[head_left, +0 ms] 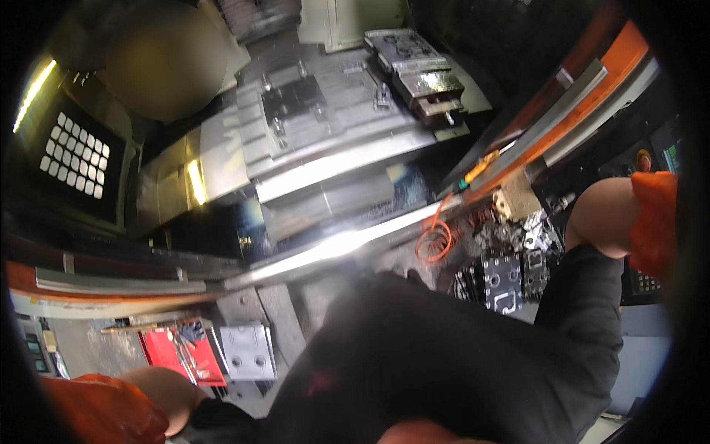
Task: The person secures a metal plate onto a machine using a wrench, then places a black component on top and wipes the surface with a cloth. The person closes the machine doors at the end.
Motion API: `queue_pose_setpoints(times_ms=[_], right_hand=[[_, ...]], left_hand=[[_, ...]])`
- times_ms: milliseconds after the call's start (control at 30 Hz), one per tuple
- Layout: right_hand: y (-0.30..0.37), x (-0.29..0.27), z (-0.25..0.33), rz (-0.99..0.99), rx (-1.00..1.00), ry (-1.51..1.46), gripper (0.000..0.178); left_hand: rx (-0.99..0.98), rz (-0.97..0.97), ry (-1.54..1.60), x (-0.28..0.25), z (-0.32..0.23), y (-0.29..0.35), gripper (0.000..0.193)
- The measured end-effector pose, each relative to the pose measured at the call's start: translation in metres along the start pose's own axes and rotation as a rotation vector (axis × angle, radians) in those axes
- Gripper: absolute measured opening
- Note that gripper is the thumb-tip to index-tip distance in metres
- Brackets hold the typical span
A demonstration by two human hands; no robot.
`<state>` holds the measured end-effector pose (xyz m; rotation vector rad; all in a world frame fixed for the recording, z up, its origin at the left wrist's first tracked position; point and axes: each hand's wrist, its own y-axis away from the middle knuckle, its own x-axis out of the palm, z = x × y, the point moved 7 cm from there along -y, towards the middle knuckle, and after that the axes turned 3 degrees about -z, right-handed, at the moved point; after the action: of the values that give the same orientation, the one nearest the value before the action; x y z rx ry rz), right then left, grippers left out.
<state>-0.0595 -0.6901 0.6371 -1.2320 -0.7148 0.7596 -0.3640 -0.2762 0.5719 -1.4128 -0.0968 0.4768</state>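
Observation:
Neither of my hands shows. At the lower left, an orange sleeve point(107, 407) ends above a bare patch of arm point(166, 396), with dark cloth past it. On the right, another orange sleeve point(654, 222) sits above my bare bent elbow point(600, 214), and black cloth point(588, 296) runs down from there. Dark clothing point(414, 355) fills the lower middle and is smeared by motion. Ahead is the open bay of a machine with a grey slotted metal table point(333, 122). A dark square plate point(293, 101) lies on it among small clamps.
A steel vise point(436, 87) stands at the table's right. An orange coiled hose point(435, 240) hangs from an air gun point(479, 169) at the sill. Drilled metal plates point(503, 277) sit nearby. At left are a red tray point(166, 354) of tools and a grey plate point(248, 351).

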Motion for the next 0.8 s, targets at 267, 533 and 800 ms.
queue_pose_setpoints(times_ms=[267,533,800], right_hand=[[0.026,-0.007,0.024,-0.053,-0.007,0.023,0.047],[0.028,0.005,0.009,-0.053,0.039,0.013,0.05],[0.024,-0.007,-0.021,-0.042,0.052,0.038,0.054]], left_hand=[[-0.062,-0.065,-0.012,0.012,0.029,0.035,0.046],[-0.04,-0.076,0.044,0.028,0.023,0.019,0.047],[-0.014,-0.066,0.025,0.053,-0.01,-0.001,0.048]])
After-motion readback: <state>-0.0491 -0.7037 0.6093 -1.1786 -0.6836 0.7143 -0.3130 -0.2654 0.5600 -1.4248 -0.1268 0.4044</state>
